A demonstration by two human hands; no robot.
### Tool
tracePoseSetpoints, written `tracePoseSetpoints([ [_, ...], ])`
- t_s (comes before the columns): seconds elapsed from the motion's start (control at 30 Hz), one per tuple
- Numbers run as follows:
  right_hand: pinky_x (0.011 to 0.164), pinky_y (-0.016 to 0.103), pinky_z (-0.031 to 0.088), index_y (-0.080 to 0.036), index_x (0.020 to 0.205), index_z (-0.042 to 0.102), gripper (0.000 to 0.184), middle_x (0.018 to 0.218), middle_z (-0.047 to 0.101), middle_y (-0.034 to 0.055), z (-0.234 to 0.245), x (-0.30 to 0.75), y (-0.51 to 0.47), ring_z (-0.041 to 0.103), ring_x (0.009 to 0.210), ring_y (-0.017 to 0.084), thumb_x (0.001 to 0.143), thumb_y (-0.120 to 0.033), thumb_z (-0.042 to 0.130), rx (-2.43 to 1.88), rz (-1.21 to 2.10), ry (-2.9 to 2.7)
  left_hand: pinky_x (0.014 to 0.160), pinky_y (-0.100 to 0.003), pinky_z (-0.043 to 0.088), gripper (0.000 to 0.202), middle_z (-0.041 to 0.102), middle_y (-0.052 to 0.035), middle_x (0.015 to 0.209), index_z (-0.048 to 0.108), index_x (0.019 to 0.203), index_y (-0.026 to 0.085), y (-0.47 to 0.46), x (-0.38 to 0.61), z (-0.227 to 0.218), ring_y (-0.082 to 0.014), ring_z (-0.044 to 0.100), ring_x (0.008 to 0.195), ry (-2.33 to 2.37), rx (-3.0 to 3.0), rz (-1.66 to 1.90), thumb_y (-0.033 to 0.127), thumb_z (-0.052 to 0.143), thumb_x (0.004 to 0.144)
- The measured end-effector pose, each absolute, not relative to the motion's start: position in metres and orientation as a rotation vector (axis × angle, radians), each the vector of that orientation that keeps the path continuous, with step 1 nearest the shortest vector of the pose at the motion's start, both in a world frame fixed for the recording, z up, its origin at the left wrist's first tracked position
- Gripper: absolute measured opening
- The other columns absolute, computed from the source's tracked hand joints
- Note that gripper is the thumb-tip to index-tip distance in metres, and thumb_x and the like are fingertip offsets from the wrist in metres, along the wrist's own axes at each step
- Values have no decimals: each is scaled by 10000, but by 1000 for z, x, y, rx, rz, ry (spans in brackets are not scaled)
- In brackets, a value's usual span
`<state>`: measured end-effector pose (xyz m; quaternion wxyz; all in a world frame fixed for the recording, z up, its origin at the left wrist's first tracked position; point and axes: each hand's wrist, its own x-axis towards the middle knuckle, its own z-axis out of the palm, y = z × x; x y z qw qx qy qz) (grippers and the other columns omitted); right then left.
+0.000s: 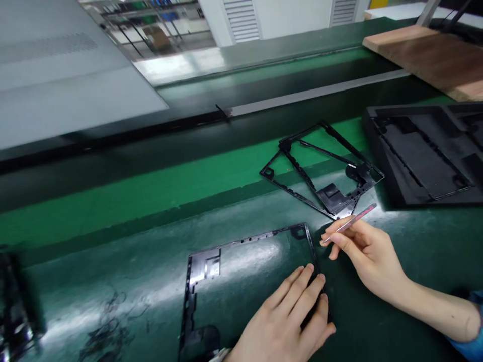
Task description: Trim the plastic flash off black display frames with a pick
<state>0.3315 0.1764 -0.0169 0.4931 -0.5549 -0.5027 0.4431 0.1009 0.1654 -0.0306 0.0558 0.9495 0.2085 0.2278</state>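
Note:
A thin black plastic frame (245, 239) lies on the green bench in front of me. My left hand (285, 319) rests over its right side, fingers curved onto the edge and thumb at the outer side. That part of the frame is mostly hidden under the hand. Just right of the frame's upper right corner, my right hand (364, 256) pinches a slim, pointed metal tool with red markings (350, 222); whether it is tweezers or a blade I cannot tell. The tool's tip points down and left, apart from the frame.
Two similar black frames (302, 173) lie crossed behind my right hand. A black foam tray (385, 186) with a frame in it stands at the right, below a wooden board (426, 60). Black shavings (107, 322) are scattered at left, near dark parts (15, 311).

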Motion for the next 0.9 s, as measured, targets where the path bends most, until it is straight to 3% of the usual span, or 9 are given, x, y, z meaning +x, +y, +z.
tracePoseSetpoints([
  [0.17, 637, 249, 633, -206, 1021, 724, 134, 917, 785, 47, -17, 331, 176, 747, 657, 149, 1069, -313, 661, -1325, 1079, -1246, 1181, -408, 545, 254, 772, -90, 1291, 755, 1105, 165, 163, 103, -38, -286, 682, 1329, 633, 2865, 795, 407, 727, 1031],
  [0.47, 631, 222, 638, -217, 989, 728, 93, 887, 772, 25, -16, 330, 176, 731, 654, 130, 1044, -274, 680, -1308, 1067, -1267, 1115, -418, 603, 202, 800, -91, 1236, 737, 1044, 169, 166, 103, -34, -290, 736, 1255, 602, 2842, 822, 369, 712, 1044],
  [0.67, 623, 221, 645, -207, 981, 724, 88, 866, 768, 28, -14, 330, 177, 733, 648, 133, 1030, -272, 694, -1306, 1077, -1267, 1113, -346, 603, 225, 783, -84, 1314, 668, 963, 181, 168, 95, -27, -255, 697, 1337, 661, 2618, 721, 352, 614, 1099],
  [0.9, 616, 215, 643, -197, 979, 720, 79, 847, 757, 27, -13, 329, 177, 718, 661, 130, 1023, -252, 685, -1291, 1084, -1273, 1071, -392, 618, 204, 783, -90, 1301, 655, 1184, 174, 169, 96, -23, -265, 699, 1326, 711, 2543, 688, 353, 614, 1095],
])
